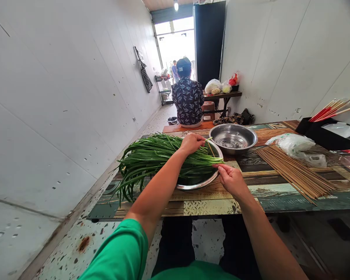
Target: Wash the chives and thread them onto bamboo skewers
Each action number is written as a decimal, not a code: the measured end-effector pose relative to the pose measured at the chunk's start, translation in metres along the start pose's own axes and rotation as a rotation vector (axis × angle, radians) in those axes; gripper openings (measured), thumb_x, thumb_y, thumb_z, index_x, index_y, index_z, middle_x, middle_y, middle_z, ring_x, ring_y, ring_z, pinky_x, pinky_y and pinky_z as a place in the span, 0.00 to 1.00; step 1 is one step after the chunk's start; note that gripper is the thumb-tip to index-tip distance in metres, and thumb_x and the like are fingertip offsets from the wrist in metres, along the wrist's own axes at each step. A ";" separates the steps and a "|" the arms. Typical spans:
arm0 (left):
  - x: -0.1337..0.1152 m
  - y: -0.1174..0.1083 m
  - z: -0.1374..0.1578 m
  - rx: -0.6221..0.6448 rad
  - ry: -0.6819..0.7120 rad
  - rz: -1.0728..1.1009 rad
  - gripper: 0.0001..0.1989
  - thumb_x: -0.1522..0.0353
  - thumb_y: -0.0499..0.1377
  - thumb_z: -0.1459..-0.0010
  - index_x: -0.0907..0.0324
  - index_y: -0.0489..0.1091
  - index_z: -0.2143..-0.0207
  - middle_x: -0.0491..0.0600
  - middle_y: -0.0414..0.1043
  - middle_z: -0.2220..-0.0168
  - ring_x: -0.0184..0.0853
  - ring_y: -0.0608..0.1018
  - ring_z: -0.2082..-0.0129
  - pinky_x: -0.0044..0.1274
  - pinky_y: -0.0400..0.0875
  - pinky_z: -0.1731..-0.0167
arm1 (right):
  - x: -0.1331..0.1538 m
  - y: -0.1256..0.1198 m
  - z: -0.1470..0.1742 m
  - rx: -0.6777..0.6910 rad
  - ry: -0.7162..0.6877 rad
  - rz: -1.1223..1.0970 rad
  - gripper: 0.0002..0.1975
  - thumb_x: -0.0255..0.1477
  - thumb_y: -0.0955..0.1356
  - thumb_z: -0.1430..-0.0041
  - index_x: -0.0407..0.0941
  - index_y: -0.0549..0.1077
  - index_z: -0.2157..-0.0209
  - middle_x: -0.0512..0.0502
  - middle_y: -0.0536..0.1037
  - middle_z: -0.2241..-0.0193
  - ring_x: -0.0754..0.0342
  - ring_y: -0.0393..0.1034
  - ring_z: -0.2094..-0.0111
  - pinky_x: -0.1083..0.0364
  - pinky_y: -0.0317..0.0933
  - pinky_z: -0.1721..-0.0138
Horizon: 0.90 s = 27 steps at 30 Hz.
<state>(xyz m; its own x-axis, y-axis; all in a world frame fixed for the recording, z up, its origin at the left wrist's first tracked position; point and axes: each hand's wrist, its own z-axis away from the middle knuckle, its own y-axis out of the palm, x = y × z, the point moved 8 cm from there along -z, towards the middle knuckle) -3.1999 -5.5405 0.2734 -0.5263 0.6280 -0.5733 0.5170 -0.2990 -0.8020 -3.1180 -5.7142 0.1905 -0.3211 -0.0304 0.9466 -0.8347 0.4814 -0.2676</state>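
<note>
As the Items Stand: Positions and Contacts

While the left hand (193, 143) is positioned over a heap of long, flat green leaves (151, 155), the right hand (231, 179) is located at the pale stalk ends. The left fingers are pinched together on a slender, pale green stalk (209, 138). The right fingertips are close together beside the stalk ends; whether they are clamped on a stalk cannot be determined. A thin, tan strip (211, 149) slants between the two hands.

The leaves rest across a round, shiny steel bowl (198, 186), with their tips extending toward the left edge of the counter (210, 208), which is surfaced in multicoloured wood-pattern panels. A second round steel bowl (236, 149) stands just behind the first, near the far edge.

Right of the bowls, a fanned bundle of thin brown sticks (297, 175) lies with its near ends toward the near edge. A crumpled, white translucent plastic bag (291, 143) lies beside the bundle. Farther right, a black box (309, 129) holds red-and-tan sticks (331, 111). Beyond the far edge, a person in a dark, leaf-patterned shirt (188, 101) sits facing away.
</note>
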 end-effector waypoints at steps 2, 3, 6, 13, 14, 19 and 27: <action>0.002 0.001 -0.001 0.005 0.001 0.018 0.11 0.70 0.61 0.38 0.60 0.83 0.57 0.46 0.82 0.68 0.28 0.77 0.73 0.20 0.71 0.62 | 0.001 -0.001 0.000 -0.010 -0.014 0.015 0.28 0.48 0.62 0.42 0.38 0.80 0.62 0.54 0.56 0.87 0.58 0.52 0.80 0.57 0.45 0.78; 0.002 0.002 -0.002 0.008 0.000 0.028 0.11 0.70 0.61 0.38 0.60 0.83 0.57 0.46 0.82 0.67 0.28 0.77 0.73 0.20 0.71 0.62 | 0.002 -0.001 0.000 -0.011 -0.016 0.023 0.27 0.48 0.62 0.42 0.39 0.80 0.62 0.54 0.56 0.86 0.57 0.52 0.80 0.57 0.46 0.78; 0.003 0.002 -0.002 0.002 -0.004 0.037 0.12 0.71 0.62 0.39 0.61 0.82 0.55 0.47 0.82 0.65 0.28 0.78 0.72 0.20 0.71 0.62 | 0.002 -0.001 -0.001 -0.006 -0.017 0.041 0.27 0.47 0.62 0.42 0.39 0.80 0.62 0.53 0.57 0.86 0.56 0.55 0.79 0.58 0.48 0.77; -0.001 0.000 0.001 0.002 0.016 0.036 0.13 0.71 0.62 0.40 0.61 0.82 0.54 0.47 0.82 0.66 0.29 0.78 0.71 0.20 0.71 0.61 | 0.006 -0.002 0.000 -0.027 -0.041 0.042 0.25 0.46 0.62 0.41 0.40 0.80 0.64 0.52 0.59 0.87 0.55 0.59 0.78 0.58 0.51 0.76; -0.001 -0.001 0.001 -0.001 0.018 0.032 0.13 0.71 0.62 0.40 0.60 0.82 0.54 0.47 0.82 0.68 0.29 0.78 0.72 0.20 0.71 0.62 | 0.006 -0.003 0.000 -0.027 -0.041 0.040 0.25 0.45 0.62 0.41 0.40 0.80 0.64 0.52 0.59 0.87 0.55 0.60 0.78 0.58 0.51 0.76; -0.001 -0.001 0.002 0.008 0.041 0.036 0.14 0.71 0.63 0.41 0.61 0.82 0.53 0.48 0.80 0.71 0.30 0.77 0.71 0.21 0.69 0.63 | 0.007 -0.003 0.002 -0.020 -0.021 0.033 0.25 0.44 0.62 0.40 0.38 0.81 0.61 0.52 0.61 0.87 0.55 0.60 0.78 0.58 0.53 0.76; -0.012 0.012 0.006 0.155 0.160 0.115 0.13 0.72 0.64 0.44 0.62 0.83 0.56 0.48 0.81 0.68 0.28 0.76 0.71 0.20 0.69 0.63 | 0.002 -0.001 0.000 -0.023 0.008 0.015 0.27 0.46 0.62 0.40 0.37 0.80 0.59 0.53 0.59 0.87 0.58 0.54 0.81 0.58 0.49 0.77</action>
<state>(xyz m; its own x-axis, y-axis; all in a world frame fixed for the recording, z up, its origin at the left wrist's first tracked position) -3.1914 -5.5555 0.2694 -0.3500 0.6854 -0.6385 0.4515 -0.4738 -0.7561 -3.1177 -5.7150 0.1930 -0.3296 -0.0165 0.9440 -0.8195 0.5015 -0.2774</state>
